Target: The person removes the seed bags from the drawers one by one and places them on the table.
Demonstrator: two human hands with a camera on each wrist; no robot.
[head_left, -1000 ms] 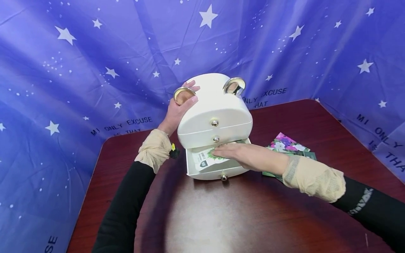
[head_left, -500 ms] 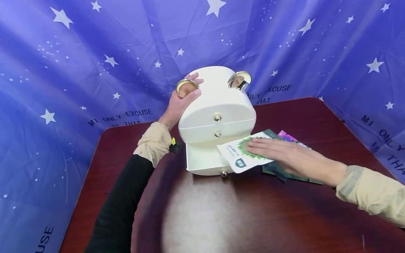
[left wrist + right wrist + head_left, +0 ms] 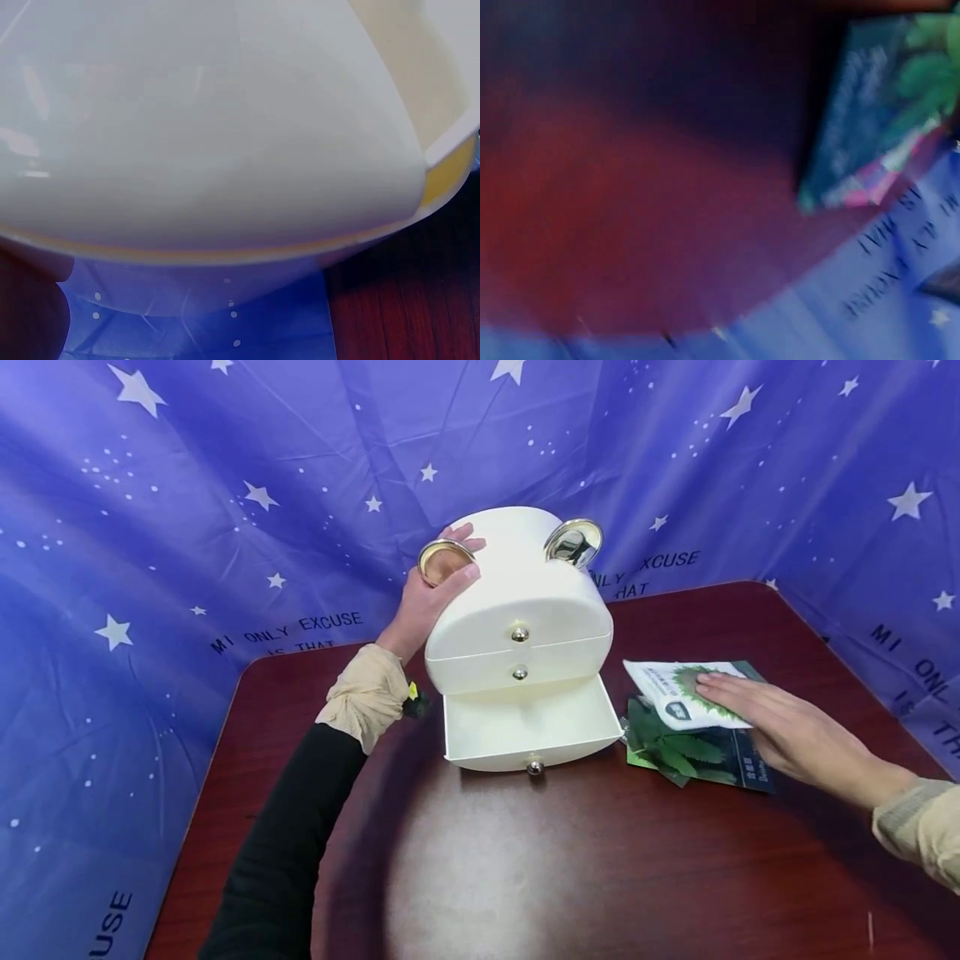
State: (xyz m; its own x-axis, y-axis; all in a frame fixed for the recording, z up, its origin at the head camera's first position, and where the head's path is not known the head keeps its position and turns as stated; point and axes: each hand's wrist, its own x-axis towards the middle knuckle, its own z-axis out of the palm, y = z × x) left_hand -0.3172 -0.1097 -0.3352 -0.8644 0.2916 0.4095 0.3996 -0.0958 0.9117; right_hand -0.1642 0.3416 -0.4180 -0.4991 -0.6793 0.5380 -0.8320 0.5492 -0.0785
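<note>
A white mini drawer cabinet point(image 3: 517, 585) with two gold ear-shaped pieces stands on the table, also filling the left wrist view as a glossy white wall point(image 3: 225, 150). My left hand point(image 3: 420, 610) grips its upper left side around the gold ear point(image 3: 442, 562), thumb on top. The bottom drawer point(image 3: 525, 731) is pulled out, and its white floor shows. To the right, my right hand point(image 3: 810, 739) holds a white seed packet point(image 3: 667, 689) with a green leaf picture, fingers flat on top, thumb hidden below. The packet hangs over a small pile of dark green packets point(image 3: 697, 756).
The reddish-brown table point(image 3: 637, 860) has its far edge close behind the cabinet. A blue star-printed curtain point(image 3: 315, 485) surrounds it on the back and sides. Two upper drawers with round knobs point(image 3: 520, 635) are closed.
My right hand has drawn the white seed packet out of the bottom drawer and carried it right, over the pile. The left hand keeps its grip on the cabinet.
</note>
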